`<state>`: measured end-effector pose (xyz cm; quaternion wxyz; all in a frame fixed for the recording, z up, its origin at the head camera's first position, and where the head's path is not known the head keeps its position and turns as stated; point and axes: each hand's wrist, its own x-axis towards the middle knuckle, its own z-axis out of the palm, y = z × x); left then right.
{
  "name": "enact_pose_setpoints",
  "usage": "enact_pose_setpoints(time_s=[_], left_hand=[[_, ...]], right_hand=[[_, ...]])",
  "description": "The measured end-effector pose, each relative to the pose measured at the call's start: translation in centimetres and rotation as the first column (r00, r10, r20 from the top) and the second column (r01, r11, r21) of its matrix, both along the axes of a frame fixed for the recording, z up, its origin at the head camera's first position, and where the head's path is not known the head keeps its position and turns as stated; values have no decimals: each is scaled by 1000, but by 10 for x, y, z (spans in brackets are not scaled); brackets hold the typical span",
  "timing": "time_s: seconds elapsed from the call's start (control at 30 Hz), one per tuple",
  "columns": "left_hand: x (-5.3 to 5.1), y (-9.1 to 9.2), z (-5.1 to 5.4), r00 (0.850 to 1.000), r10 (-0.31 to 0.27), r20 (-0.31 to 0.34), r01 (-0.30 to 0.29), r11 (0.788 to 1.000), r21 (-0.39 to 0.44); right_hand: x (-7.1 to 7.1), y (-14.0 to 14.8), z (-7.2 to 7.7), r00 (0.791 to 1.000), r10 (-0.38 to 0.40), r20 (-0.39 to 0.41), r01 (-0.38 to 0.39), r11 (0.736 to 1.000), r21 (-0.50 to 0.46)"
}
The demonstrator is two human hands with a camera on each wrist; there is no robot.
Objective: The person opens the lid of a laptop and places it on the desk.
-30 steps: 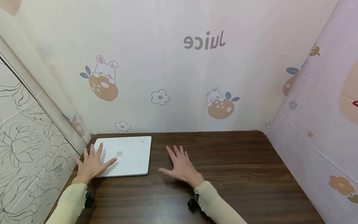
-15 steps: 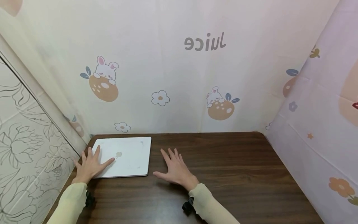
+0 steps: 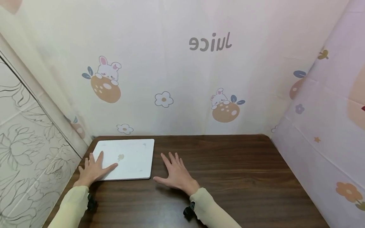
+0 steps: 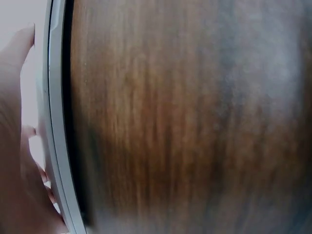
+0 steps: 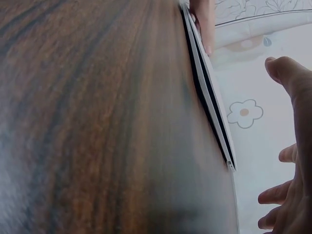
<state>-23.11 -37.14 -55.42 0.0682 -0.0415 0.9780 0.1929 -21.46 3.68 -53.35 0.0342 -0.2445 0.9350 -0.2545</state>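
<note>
Laptop (image 3: 131, 160) lies flat on table (image 3: 233, 177), far left, long axis left-right. Your left hand (image 3: 92, 171) nearer: fingers spread over its left end. Your right hand (image 3: 177, 175): spread wide, holding nothing, apart from right edge.

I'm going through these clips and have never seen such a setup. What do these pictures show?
This is a person, no machine, working bare-handed. The wide picture comes from a camera worn on the head; the other two come from small cameras, one on each wrist. A white laptop lies on a dark wood-grained table, with printed cloth behind. The left hand is spread over the laptop's left end and seems to touch its lid. The right hand, also spread, is over the table to the laptop's right. Nothing looks held.
</note>
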Motion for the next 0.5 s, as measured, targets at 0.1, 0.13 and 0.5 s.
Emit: enact_pose_setpoints(time_s=[0.1, 0.13, 0.5], left_hand=[[0, 1, -2, 1000, 0, 10, 0, 1000, -11], [0, 1, -2, 1000, 3, 15, -3, 1000, -15], [2, 8, 7, 999, 10, 50, -10, 1000, 0]], right_hand=[[0, 1, -1, 1000, -5, 2, 5, 1000, 2], [0, 1, -1, 1000, -5, 4, 5, 1000, -1], [1, 2, -2, 1000, -15, 23, 15, 1000, -5]])
